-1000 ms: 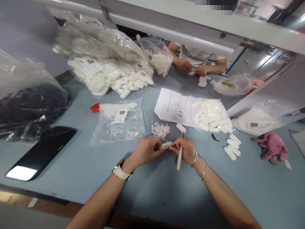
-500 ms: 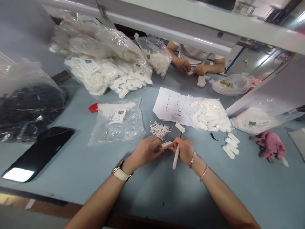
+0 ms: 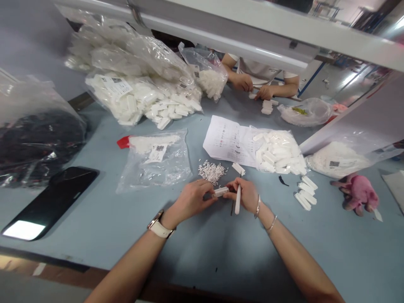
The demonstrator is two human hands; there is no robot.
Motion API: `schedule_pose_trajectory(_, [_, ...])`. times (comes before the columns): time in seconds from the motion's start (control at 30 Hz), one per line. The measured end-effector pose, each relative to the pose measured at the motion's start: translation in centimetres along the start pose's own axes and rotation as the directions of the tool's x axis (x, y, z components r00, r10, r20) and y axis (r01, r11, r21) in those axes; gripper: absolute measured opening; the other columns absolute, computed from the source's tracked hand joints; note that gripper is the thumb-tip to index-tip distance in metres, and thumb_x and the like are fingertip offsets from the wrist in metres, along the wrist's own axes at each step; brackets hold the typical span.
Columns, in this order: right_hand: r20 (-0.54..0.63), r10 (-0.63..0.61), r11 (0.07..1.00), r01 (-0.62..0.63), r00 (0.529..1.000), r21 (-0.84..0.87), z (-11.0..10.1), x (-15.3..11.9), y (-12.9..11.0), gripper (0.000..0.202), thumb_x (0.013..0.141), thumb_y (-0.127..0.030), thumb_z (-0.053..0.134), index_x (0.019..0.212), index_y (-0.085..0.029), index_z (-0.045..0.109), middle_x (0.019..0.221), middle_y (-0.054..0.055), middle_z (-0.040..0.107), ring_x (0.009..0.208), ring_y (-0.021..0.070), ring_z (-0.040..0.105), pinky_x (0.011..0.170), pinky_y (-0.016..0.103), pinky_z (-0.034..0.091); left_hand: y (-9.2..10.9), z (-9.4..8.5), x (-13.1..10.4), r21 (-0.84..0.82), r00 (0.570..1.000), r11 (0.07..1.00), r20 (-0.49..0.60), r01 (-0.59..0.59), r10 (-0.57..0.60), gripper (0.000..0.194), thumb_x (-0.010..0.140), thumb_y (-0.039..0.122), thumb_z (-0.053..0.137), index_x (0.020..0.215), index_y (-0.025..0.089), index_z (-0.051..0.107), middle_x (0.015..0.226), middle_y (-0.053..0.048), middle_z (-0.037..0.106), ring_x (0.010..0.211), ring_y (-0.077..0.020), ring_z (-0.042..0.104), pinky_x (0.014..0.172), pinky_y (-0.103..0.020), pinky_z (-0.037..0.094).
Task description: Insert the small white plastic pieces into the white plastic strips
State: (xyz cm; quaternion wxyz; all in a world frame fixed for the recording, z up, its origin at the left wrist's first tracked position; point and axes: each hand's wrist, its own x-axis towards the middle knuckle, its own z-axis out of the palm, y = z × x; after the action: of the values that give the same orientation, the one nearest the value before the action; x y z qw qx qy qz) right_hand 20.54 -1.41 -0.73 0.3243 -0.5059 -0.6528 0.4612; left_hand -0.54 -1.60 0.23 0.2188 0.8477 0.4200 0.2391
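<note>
Desk (image 3: 202,252) is carrying everything, blue-grey top. Big clear bags of white parts (image 3: 139,92) are sitting at far left, a dark bag (image 3: 38,143) at the left edge, a flatter bag (image 3: 156,158) nearer centre. Another bag of housings (image 3: 277,151) is lying right of centre, partly over a paper sheet (image 3: 229,141). Phone (image 3: 50,202) is lying face up at near left. Pink toy (image 3: 358,193) is sitting at far right. Across the desk, a co-worker's hands (image 3: 252,86) are working on their own white pieces.

Finished-looking housings, a short row (image 3: 304,191), are lying right of the hands; looks like only a few are done against the full bags, so most of the work is left. That's a judgement from how things are lying.

Small pile of white pins (image 3: 212,171) is sitting just beyond the hands.

Left hand (image 3: 191,200) is closed on one white housing (image 3: 220,192), pinching its left end, holding it just above the desk between both hands. Right hand (image 3: 248,195) is gripping a white pen-like tool (image 3: 237,204), handle pointing back toward the person, fingertips touching the housing's right end. Can't tell whether a pin is going in.
</note>
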Motion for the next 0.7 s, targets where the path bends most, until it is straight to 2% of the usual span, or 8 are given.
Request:
schedule_pose_trajectory(0.1, [-0.077,-0.070,0.997,0.072,0.995,0.015,0.10,-0.06,-0.21,0.046,0.067,-0.047,0.072,0.061,-0.023,0.033,0.086,0.006,0.072,0.073,0.0186,0.067,0.066,0.032,0.052,0.08,0.05,-0.01,-0.057,0.997,0.996,-0.039,0.063,-0.065,0.011,0.078,0.025,0.061,0.073,0.017,0.055,0.071,0.000,0.059,0.065,-0.0138,0.053,0.058,-0.025,0.040])
schedule_pose_trajectory(0.27, [-0.213,-0.171,0.985,0.167,0.962,-0.037,0.46,-0.28,-0.82,0.042,0.073,-0.041,0.069,0.058,-0.023,0.034,0.078,0.005,0.073,0.066,0.0185,0.067,0.060,0.031,0.052,0.35,-0.12,0.11,-0.120,0.988,0.984,-0.058,0.135,-0.143,0.012,0.075,0.027,0.062,0.070,0.018,0.056,0.066,0.002,0.057,0.058,-0.0111,0.050,0.055,-0.023,0.039])
schedule_pose_trajectory(0.5, [-0.239,-0.292,0.953,0.263,0.926,-0.147,0.60,-0.48,-0.73,0.040,0.078,-0.036,0.066,0.055,-0.023,0.036,0.076,0.004,0.073,0.068,0.0190,0.067,0.059,0.032,0.052,0.41,-0.24,0.18,-0.213,0.974,0.955,-0.044,0.208,-0.222,0.018,0.075,0.033,0.063,0.070,0.017,0.057,0.063,0.002,0.056,0.053,-0.0097,0.045,0.050,-0.021,0.035])
schedule_pose_trajectory(0.7, [-0.248,-0.417,0.902,0.364,0.875,-0.232,0.72,-0.47,-0.75,0.038,0.081,-0.029,0.063,0.053,-0.023,0.038,0.073,0.003,0.072,0.067,0.0176,0.064,0.061,0.031,0.052,0.37,-0.17,0.25,-0.224,0.970,0.948,-0.041,0.225,-0.240,0.020,0.075,0.034,0.063,0.069,0.016,0.056,0.061,0.002,0.055,0.053,-0.0094,0.044,0.050,-0.022,0.035])
